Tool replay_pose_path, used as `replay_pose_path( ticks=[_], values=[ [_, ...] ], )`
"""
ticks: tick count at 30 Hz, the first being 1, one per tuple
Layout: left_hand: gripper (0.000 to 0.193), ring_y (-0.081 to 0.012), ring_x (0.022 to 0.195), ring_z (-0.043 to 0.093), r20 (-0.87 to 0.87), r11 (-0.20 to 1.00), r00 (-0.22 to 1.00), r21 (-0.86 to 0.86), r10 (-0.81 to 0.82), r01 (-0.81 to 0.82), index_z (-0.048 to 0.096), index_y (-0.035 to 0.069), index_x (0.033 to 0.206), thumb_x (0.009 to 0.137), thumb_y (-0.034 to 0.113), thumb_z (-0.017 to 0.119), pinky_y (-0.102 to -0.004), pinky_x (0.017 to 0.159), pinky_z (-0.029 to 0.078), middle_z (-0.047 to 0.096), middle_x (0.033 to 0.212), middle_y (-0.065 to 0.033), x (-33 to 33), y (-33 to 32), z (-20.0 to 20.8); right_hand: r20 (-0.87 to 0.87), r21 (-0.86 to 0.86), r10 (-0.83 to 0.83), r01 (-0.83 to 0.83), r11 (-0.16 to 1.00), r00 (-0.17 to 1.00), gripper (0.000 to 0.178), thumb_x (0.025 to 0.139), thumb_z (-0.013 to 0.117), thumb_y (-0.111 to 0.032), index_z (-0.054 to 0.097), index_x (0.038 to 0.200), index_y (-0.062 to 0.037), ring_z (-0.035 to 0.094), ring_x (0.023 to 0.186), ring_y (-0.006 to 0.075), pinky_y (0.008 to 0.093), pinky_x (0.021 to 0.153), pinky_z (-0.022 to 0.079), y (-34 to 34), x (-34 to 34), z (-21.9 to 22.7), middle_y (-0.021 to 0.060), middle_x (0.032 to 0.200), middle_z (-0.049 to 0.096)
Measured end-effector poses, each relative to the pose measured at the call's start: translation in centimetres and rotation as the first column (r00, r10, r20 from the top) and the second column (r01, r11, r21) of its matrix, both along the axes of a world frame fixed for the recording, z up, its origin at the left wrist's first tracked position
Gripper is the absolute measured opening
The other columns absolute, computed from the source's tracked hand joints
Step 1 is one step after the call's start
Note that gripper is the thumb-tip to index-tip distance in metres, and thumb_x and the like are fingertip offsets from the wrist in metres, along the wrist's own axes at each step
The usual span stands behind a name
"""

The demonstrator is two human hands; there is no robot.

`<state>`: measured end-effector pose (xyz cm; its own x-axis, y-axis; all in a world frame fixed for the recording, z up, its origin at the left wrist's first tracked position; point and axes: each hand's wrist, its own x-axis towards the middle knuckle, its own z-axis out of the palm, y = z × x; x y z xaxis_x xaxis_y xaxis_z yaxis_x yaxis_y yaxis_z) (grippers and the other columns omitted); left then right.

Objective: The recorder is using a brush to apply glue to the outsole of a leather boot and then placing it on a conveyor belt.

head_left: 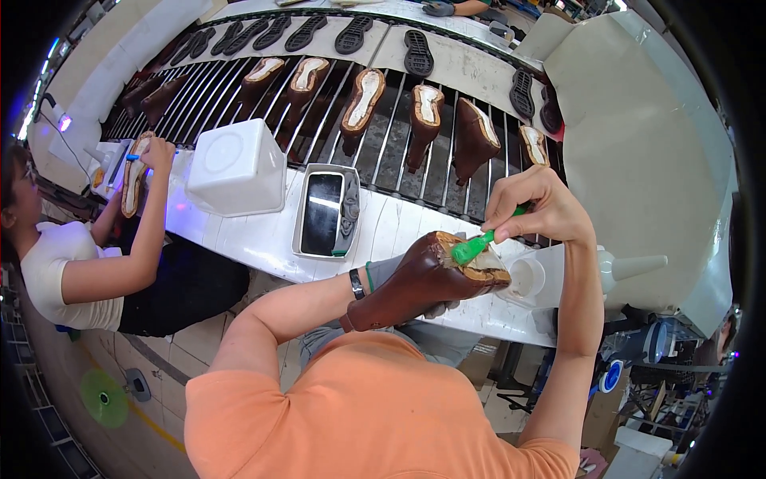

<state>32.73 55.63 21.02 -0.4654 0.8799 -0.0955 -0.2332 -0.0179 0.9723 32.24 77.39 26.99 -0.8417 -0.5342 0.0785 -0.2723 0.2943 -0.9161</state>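
My left hand, in a grey glove, supports a dark brown boot upper from behind and below. Its pale underside, edged in tan, faces up and to the right. My right hand is bare and pinches a green brush. The brush's wide end rests against the underside near the heel or toe end; I cannot tell which. Most of my left fingers are hidden behind the upper. Just right of the upper stands a white cup on the table edge, with a white nozzled bottle beyond it.
A roller rack ahead carries several brown uppers, with black soles on the shelf behind. On the white table sit a white box and a tray holding a phone. A co-worker sits at left, working on another upper.
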Motion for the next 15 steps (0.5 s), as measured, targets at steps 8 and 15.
replay_pose_path(
  ticks=[8, 15],
  values=[
    [0.033, -0.0090, 0.068, 0.058, 0.272, 0.994, 0.960, -0.074, -0.062, 0.085, 0.058, 0.003, 0.099, 0.089, 0.033, 0.064, -0.0269, 0.063, 0.048, 0.060, 0.078, 0.0014, -0.2, -2.2, 2.4, 0.034, -0.004, 0.009, -0.008, 1.000, 0.999, 0.016, 0.066, 0.082, -0.007, 0.070, 0.072, 0.0015, 0.064, 0.066, 0.0155, 0.0249, 0.059, 0.046, 0.4, -0.5, -0.2, 0.0110, 0.073, 0.068],
    [0.036, -0.0100, 0.074, 0.058, 0.343, 0.994, 0.939, 0.082, 0.039, -0.071, 0.057, 0.003, 0.103, 0.090, 0.036, 0.062, -0.0278, 0.068, 0.048, 0.060, 0.084, 0.0002, 0.1, -1.6, 0.0, 0.011, 0.019, -0.225, 0.225, 0.974, 0.974, 0.014, 0.069, 0.079, -0.005, 0.069, 0.074, 0.0027, 0.062, 0.070, 0.0144, 0.0253, 0.062, 0.046, -0.9, 0.2, 0.1, 0.0091, 0.073, 0.067]
  ],
)
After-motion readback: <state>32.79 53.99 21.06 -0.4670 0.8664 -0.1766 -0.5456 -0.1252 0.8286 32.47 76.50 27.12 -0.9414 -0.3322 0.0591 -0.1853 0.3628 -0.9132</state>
